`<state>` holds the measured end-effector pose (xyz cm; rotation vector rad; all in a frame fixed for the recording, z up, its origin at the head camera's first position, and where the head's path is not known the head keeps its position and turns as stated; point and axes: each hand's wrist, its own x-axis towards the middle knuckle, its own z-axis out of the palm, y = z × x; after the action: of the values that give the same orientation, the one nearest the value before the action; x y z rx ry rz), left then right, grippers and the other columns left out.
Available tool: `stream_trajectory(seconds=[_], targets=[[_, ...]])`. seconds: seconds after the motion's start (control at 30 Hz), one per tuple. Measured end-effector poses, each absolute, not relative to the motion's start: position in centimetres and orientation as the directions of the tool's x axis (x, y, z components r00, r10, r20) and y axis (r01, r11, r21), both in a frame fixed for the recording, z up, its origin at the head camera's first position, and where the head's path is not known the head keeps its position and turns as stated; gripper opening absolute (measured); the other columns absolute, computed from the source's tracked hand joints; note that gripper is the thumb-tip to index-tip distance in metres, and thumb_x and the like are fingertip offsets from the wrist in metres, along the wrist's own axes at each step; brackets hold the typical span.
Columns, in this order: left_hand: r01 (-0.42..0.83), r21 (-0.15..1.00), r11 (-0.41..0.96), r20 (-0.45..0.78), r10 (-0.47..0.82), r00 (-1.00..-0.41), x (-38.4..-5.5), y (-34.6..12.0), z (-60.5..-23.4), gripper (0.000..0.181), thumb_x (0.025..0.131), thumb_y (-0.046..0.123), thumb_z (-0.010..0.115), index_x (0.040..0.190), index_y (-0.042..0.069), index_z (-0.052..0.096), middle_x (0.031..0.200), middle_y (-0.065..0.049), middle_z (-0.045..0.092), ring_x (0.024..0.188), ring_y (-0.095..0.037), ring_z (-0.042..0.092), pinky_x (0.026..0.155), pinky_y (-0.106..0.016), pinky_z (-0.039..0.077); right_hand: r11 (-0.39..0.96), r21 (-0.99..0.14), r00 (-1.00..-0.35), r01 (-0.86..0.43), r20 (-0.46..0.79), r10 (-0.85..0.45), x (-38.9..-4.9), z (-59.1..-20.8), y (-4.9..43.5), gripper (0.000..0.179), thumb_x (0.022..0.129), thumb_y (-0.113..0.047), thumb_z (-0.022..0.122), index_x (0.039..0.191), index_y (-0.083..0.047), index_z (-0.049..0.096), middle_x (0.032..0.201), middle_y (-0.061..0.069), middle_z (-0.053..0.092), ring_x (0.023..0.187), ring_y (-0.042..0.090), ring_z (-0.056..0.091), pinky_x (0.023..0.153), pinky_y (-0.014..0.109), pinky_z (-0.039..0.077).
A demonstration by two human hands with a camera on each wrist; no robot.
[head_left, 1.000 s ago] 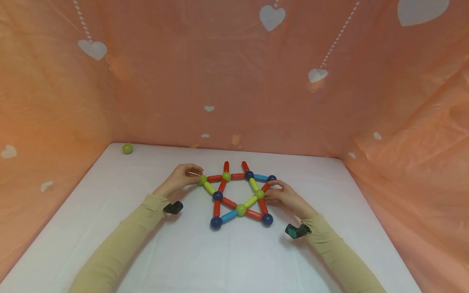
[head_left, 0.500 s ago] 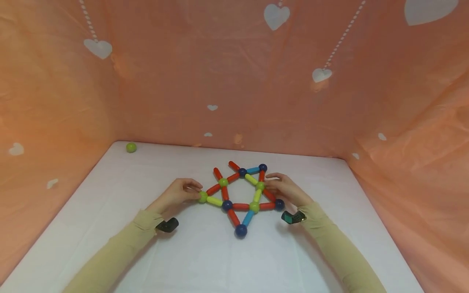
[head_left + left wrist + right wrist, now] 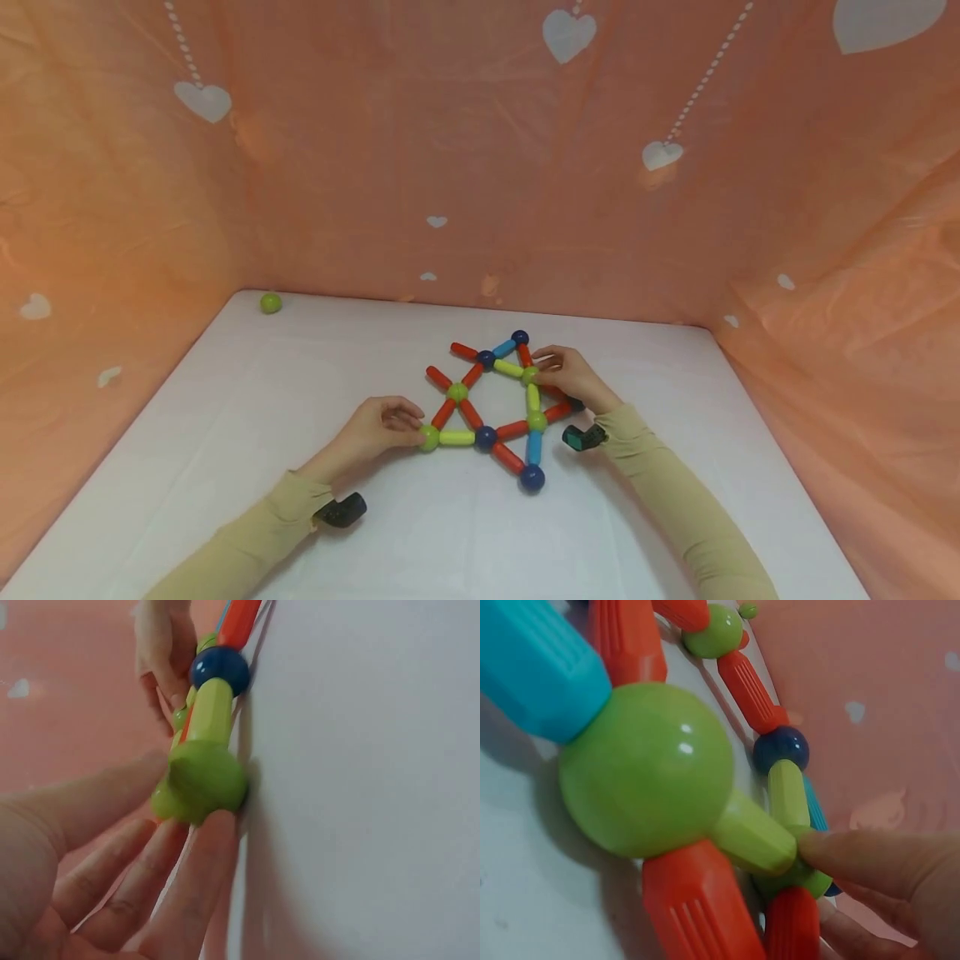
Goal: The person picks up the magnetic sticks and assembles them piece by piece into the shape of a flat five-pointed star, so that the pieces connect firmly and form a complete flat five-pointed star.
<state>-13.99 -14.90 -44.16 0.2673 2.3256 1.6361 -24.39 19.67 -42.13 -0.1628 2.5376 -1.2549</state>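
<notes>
A star-like figure of magnetic rods and balls lies on the white table, its rods red, yellow-green and blue. My left hand [image 3: 382, 429] pinches the green ball [image 3: 429, 437] at its left point between thumb and fingers. On the far right side, my right hand [image 3: 570, 371] grips another green ball [image 3: 530, 377], partly covered by the fingertips. Two red rods [image 3: 438, 377] stick out at the upper left with free ends. A dark blue ball [image 3: 532, 478] forms the near point. The dark blue ball at the right point is mostly hidden behind the right hand and wrist camera.
A loose green ball [image 3: 271, 302] sits at the table's far left corner. Orange cloth [image 3: 480, 167] with white hearts hangs behind and at both sides of the white table [image 3: 420, 533]. Each wrist carries a small black camera [image 3: 341, 510].
The whole figure has turned counterclockwise on the table. My left hand has come nearer with its ball, my right hand has moved slightly away and left; its near blue ball has swung right.
</notes>
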Motion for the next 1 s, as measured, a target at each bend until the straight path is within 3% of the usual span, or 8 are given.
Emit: stream_trajectory(seconds=[0.23,0.4,0.47,0.57,0.67,0.73,0.83,1.0], targets=[[0.021,0.957,0.290,-0.054,0.250,-0.967,-16.8,-18.5,-42.6,0.046,0.092,0.008,0.073,0.130,-0.009,0.056,0.123,-0.028,0.065,0.095,-0.008,0.070,0.085,-0.027,0.061,0.609,-0.793,-0.943,0.027,-0.223,-0.248,-24.4,-42.3,20.0,0.048,0.092,-0.018,0.074,0.135,-0.003,0.059,0.130,0.021,0.065,0.117,0.033,0.063,0.098,0.040,0.058],[0.083,0.959,0.273,0.059,0.097,-0.994,-20.5,-23.5,-40.3,0.050,0.093,0.013,0.074,0.134,-0.005,0.054,0.110,0.004,0.070,0.092,0.006,0.066,0.084,-0.022,0.061,0.604,-0.796,-0.939,0.040,-0.237,-0.249,-24.4,-42.3,20.2,0.048,0.092,-0.018,0.074,0.136,-0.004,0.059,0.131,0.021,0.065,0.117,0.033,0.063,0.099,0.040,0.057],[0.078,0.940,0.332,0.077,0.016,-0.997,-21.9,-25.8,-39.4,0.052,0.091,0.022,0.077,0.136,0.005,0.054,0.108,0.020,0.063,0.097,0.009,0.062,0.085,-0.016,0.057,0.607,-0.794,-0.938,0.036,-0.237,-0.254,-24.4,-42.3,20.2,0.048,0.092,-0.018,0.073,0.136,-0.004,0.059,0.131,0.021,0.065,0.117,0.033,0.064,0.099,0.041,0.057],[0.069,0.894,0.442,0.112,-0.071,-0.991,-23.9,-29.0,-38.8,0.063,0.090,0.029,0.078,0.143,0.010,0.049,0.124,0.007,0.063,0.114,-0.007,0.061,0.096,-0.020,0.054,0.606,-0.794,-0.938,0.043,-0.240,-0.249,-24.3,-42.2,20.3,0.048,0.092,-0.018,0.073,0.136,-0.004,0.060,0.131,0.020,0.065,0.117,0.033,0.064,0.100,0.041,0.057],[0.062,0.862,0.503,0.127,-0.097,-0.987,-25.4,-31.4,-39.1,0.077,0.091,0.027,0.077,0.153,0.005,0.038,0.149,-0.019,0.049,0.137,-0.033,0.049,0.115,-0.040,0.044,0.604,-0.796,-0.938,0.032,-0.232,-0.257,-24.2,-42.2,20.3,0.047,0.093,-0.017,0.073,0.135,-0.003,0.060,0.131,0.021,0.065,0.117,0.033,0.064,0.099,0.041,0.057],[0.051,0.868,0.493,0.118,-0.105,-0.987,-26.0,-32.5,-39.5,0.082,0.092,0.023,0.076,0.156,0.000,0.030,0.159,-0.027,0.034,0.146,-0.044,0.033,0.122,-0.055,0.031,0.598,-0.801,-0.937,0.024,-0.227,-0.266,-24.2,-42.2,20.3,0.047,0.093,-0.017,0.073,0.135,-0.003,0.060,0.131,0.022,0.065,0.117,0.034,0.064,0.099,0.041,0.057],[0.033,0.889,0.458,0.103,-0.128,-0.986,-26.3,-33.5,-40.1,0.083,0.093,0.019,0.074,0.157,-0.002,0.026,0.162,-0.029,0.027,0.149,-0.046,0.025,0.126,-0.059,0.021,0.596,-0.803,-0.935,0.011,-0.219,-0.278,-24.3,-42.4,20.3,0.046,0.093,-0.017,0.073,0.135,-0.003,0.060,0.130,0.022,0.065,0.117,0.033,0.064,0.099,0.040,0.057],[-0.013,0.906,0.424,0.060,-0.157,-0.986,-26.5,-33.8,-40.4,0.083,0.094,0.026,0.072,0.159,0.003,0.026,0.165,-0.023,0.025,0.151,-0.045,0.022,0.126,-0.058,0.020,0.599,-0.800,-0.936,-0.008,-0.205,-0.286,-24.6,-42.4,20.2,0.045,0.094,-0.018,0.072,0.135,-0.004,0.060,0.128,0.020,0.067,0.112,0.029,0.065,0.097,0.037,0.058]])
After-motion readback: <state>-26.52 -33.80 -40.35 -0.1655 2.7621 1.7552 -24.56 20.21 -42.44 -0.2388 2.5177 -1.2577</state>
